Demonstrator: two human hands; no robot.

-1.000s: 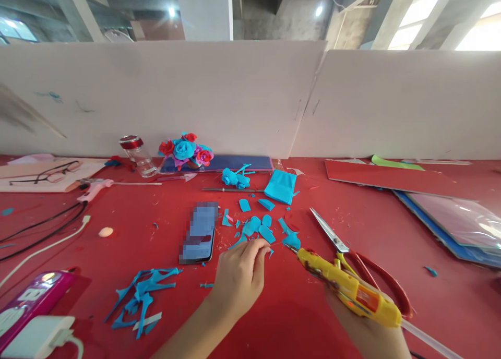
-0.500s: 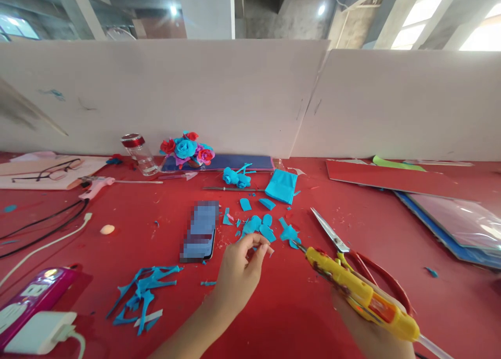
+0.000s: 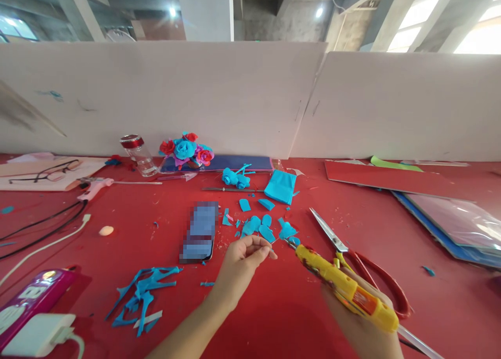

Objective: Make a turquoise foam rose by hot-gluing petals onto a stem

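Right hand (image 3: 364,330) grips a yellow glue gun (image 3: 344,288), fingers wrapped round the handle, nozzle aimed up-left at the blue paper petals (image 3: 260,227). A clear glue stick (image 3: 420,343) pokes out the back of the gun.

Left hand (image 3: 240,262) is pinched shut, thumb and forefinger closed on a tiny scrap at the fingertips; too small to say what it is. The hand sits just below the petal pile, near the gun nozzle but not touching it.

Petals lie loose on the red table (image 3: 274,307), between the phone (image 3: 199,232) on the left and the red-handled scissors (image 3: 358,260) on the right. The scissors lie open, partly behind the gun.

Containers: a glass jar (image 3: 136,154) with a red band at the top stands tilted near the white back board (image 3: 195,98); contents can't be made out, it looks clear. Next to it is a bunch of paper roses (image 3: 186,149), blue, red and pink; its holder is hidden.

Folded blue paper (image 3: 281,186) and a small blue rose (image 3: 235,178) sit behind the petals. Blue offcut strips (image 3: 143,294) lie lower left, near a power strip (image 3: 33,294) with a white charger (image 3: 37,335).
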